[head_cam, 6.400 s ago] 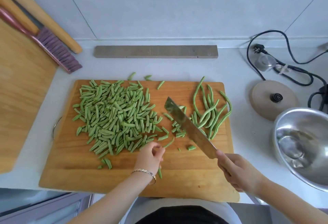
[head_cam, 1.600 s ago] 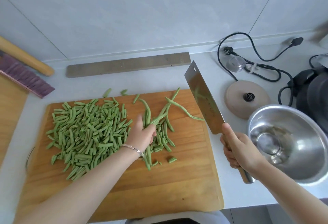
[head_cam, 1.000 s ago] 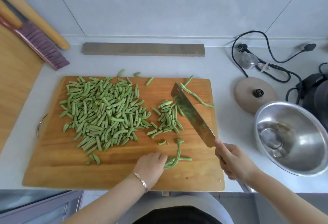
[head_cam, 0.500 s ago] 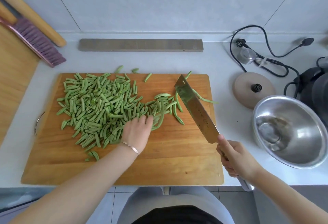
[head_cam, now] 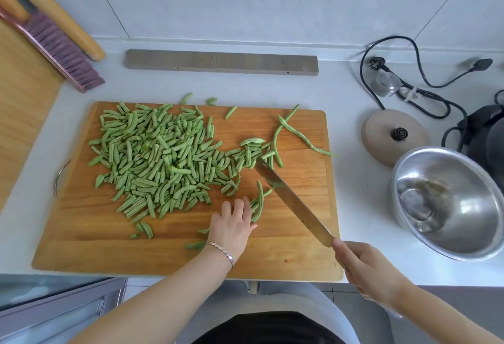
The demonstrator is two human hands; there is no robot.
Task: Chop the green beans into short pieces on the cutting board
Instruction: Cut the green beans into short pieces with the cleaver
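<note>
Wooden cutting board [head_cam: 300, 234] lies on a pale countertop [head_cam: 360, 193], its long side toward the person. A large pile of cut green bean pieces [head_cam: 155, 158] covers the left and centre of the board, with a few strays on the counter just past the far edge. A smaller cluster of cut pieces [head_cam: 251, 152] sits right of the pile. Uncut beans: two long beans [head_cam: 302, 136] cross near the far right corner, one overhanging the right edge, and a short bunch of beans [head_cam: 259, 204] lies near the centre front. Left hand [head_cam: 231, 226] rests flat on the board, fingers straight and slightly apart, fingertips touching the bunch. It wears a bracelet [head_cam: 221, 251] at the wrist. Right hand [head_cam: 365, 270] is curled round the handle of a cleaver [head_cam: 291, 202]; the handle itself is hidden by the hand. The blade runs diagonally from the near right corner toward the small cluster, just right of the bunch. Whether the edge meets the board cannot be determined. Right of the board: a steel bowl [head_cam: 450, 202], a round tan lid [head_cam: 392, 136] and a black power cord [head_cam: 409, 76]. Far side: a grey wooden strip [head_cam: 221, 61]. Far left: a brush [head_cam: 62, 52] and a rolling pin [head_cam: 54, 16].
</note>
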